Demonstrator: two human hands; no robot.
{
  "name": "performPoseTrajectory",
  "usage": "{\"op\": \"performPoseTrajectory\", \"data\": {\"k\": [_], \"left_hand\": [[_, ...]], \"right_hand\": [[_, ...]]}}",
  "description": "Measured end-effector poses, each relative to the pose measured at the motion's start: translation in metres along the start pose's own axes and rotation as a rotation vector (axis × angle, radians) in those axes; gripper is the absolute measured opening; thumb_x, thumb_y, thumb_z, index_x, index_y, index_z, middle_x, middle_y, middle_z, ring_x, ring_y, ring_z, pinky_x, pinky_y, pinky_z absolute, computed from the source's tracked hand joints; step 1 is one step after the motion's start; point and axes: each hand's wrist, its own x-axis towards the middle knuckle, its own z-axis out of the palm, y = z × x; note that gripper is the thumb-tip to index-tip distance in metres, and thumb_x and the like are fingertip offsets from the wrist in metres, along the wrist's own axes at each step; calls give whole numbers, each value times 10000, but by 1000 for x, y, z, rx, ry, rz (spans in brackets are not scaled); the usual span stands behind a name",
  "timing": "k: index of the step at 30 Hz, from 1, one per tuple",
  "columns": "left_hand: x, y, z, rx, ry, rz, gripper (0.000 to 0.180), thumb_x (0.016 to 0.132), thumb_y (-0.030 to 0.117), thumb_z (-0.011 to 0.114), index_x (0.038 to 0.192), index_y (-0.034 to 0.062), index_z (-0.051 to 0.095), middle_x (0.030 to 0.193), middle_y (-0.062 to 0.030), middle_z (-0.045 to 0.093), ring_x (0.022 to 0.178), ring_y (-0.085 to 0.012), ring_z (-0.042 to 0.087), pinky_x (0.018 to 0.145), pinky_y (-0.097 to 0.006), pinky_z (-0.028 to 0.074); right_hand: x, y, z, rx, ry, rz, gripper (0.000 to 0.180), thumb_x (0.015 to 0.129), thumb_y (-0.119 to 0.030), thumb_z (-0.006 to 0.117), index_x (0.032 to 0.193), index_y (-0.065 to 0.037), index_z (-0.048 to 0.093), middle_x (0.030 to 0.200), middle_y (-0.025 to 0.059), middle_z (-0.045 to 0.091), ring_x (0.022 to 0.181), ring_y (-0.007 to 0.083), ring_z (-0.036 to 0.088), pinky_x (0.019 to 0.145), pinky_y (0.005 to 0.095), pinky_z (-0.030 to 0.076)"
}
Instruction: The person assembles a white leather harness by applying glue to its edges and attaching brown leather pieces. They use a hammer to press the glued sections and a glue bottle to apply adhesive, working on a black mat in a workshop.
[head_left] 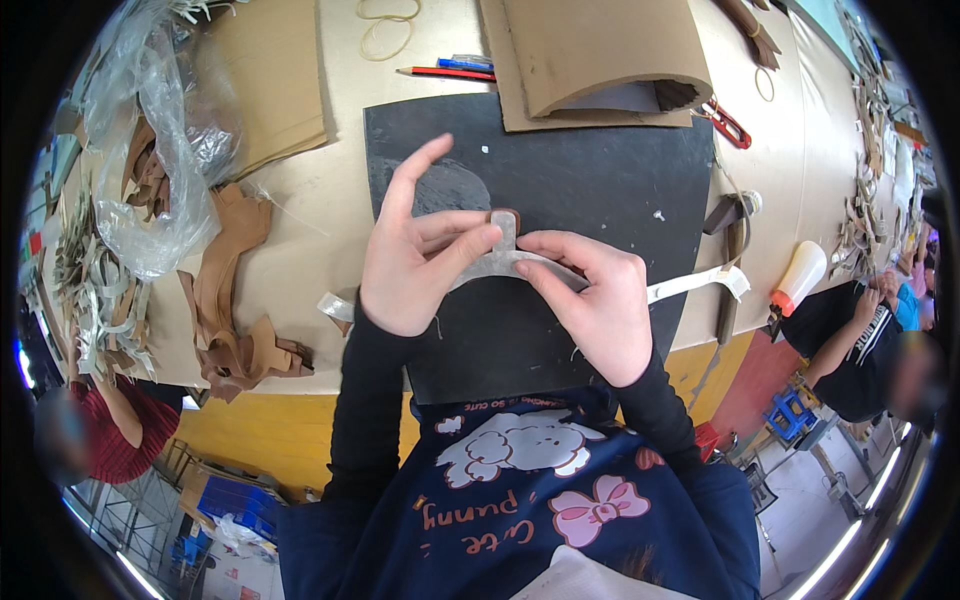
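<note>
Over a black cutting mat (470, 340) my two hands hold a curved, pale grey-white strip of leather (492, 266) with a short upright tab and a brown edge behind it. My left hand (405, 275) pinches the strip near the tab between thumb and bent fingers, its index finger stretched up and away. Thumb and fingertips of my right hand (600, 295) grip the strip just right of the tab. A white-backed strip (690, 284) shows beyond my right hand, and a pale end (336, 308) beside my left wrist; whether they join the held piece is hidden.
Folded brown cardboard (610, 50) lies at the mat's far edge, near a red-black pencil (445, 73) and red utility knife (730, 125). At right is a white bottle with orange cap (800, 275). Brown leather scraps (230, 290) and clear plastic (145, 225) are left. Co-workers sit on both sides.
</note>
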Motion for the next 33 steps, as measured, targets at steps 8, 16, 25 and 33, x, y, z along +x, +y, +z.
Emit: {"op": "performPoseTrajectory", "data": {"k": [8,16,25,33], "left_hand": [[7,17,-16,499,-244,-135,1062,810,-96,771,1615,122,114,932,-122,723,874,-140,714,787,-252,567],[3,14,-13,299,-213,-109,1047,818,-54,785,1621,162,149,775,-77,730,812,-86,691,739,-232,535],[8,12,-12,333,-299,-112,1044,818,-47,800,1614,95,140,783,-75,712,751,-62,671,637,-187,484],[5,19,-6,302,-286,-180,948,815,-78,777,1575,80,233,838,-98,723,788,-80,683,668,-199,503]], "right_hand": [[-5,-3,0,61,-33,24,181,845,-69,766,1013,-7,736,923,125,755,794,210,744,694,296,561],[-13,-1,-14,0,2,119,165,823,-116,818,905,6,743,764,70,724,615,101,661,563,232,493],[-13,10,-12,98,25,74,155,812,-75,816,893,19,723,850,63,708,672,102,658,597,234,515],[-11,20,-10,370,26,-9,491,810,-50,810,1252,3,602,1034,83,703,959,210,714,899,307,554]]}}
